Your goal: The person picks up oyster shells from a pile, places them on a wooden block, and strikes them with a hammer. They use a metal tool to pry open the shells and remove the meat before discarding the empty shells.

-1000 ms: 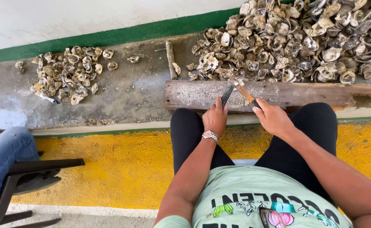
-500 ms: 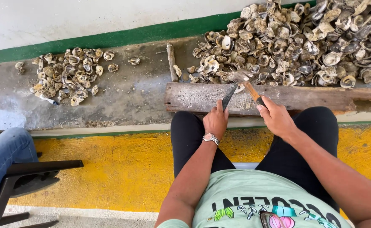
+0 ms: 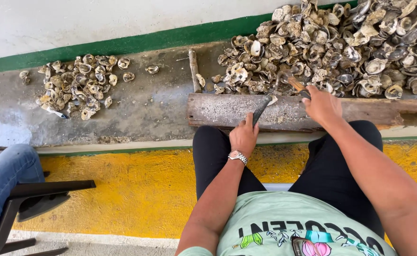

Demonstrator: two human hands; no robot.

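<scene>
Since half a second ago, the right hand (image 3: 321,105) has pushed its wooden-handled tool (image 3: 291,81) into the big grey oyster-shell heap (image 3: 341,45); the left hand (image 3: 244,136) grips a dark flat blade (image 3: 260,109) propped on the weathered wooden plank (image 3: 222,110) on the concrete worktop (image 3: 147,106).

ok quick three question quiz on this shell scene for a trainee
1. True or false: the left hand holds a dark blade on the plank.
2. What does the right hand grip? A) a cup B) a wooden-handled tool C) a rope
3. Which shell pile is larger, the left pile or the right pile?

Key: 1 true; 2 B; 3 right pile.
</scene>
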